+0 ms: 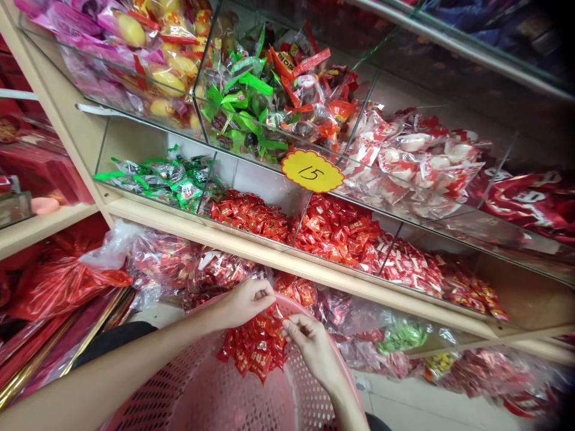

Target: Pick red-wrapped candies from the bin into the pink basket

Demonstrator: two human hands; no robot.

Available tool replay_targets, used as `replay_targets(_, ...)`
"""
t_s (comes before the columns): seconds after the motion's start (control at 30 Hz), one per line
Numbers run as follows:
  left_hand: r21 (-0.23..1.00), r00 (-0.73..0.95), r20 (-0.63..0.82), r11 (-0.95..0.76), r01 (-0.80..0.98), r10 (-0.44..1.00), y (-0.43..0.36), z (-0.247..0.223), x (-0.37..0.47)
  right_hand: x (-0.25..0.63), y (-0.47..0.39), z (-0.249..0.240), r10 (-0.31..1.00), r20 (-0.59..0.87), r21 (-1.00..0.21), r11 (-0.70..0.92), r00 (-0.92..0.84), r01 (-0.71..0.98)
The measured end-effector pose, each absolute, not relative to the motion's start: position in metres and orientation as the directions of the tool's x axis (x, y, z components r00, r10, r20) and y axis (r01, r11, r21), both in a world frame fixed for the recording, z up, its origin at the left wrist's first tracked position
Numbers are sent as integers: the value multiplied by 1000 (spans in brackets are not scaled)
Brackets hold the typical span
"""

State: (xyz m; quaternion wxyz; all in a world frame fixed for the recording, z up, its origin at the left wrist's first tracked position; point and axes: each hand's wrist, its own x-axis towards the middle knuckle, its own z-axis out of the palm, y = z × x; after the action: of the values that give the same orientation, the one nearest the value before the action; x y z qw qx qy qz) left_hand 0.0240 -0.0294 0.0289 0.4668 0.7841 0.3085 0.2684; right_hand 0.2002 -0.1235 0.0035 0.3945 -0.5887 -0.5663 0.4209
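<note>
Seeing a bunch of small glossy red-wrapped candies [254, 352] near 6 o'clock in view, inside the rim of a pink perforated plastic basket [215, 398]. Pinching at its 12 o'clock edge with left hand [249, 302], fingers curled in. Gripping its 2 o'clock edge between thumb and forefinger of right hand [311, 347]. Spotting, from the bunch, clear plastic bags of sweets [164, 257] at 10, pale wooden shelf [269, 255] at 12, yellow scalloped card reading 15 [312, 171] at 1.
</note>
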Motion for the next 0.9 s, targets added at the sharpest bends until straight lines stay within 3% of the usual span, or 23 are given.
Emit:
replay_targets(0.23, 873, 551, 224, -416, 252, 804, -15, 31, 18, 212, -130, -5, 994, -106, -790, -93, 15, 606)
replay_targets(0.37, 853, 552, 194, -417, 313, 811, -14, 33, 16, 213, -130, -14, 998, -8, -666, -49, 59, 744)
replay_targets(0.9, 795, 597, 167, -465, 390, 785, -12, 10, 14, 201, -122, -22, 994, 45, -590, -55, 101, 805)
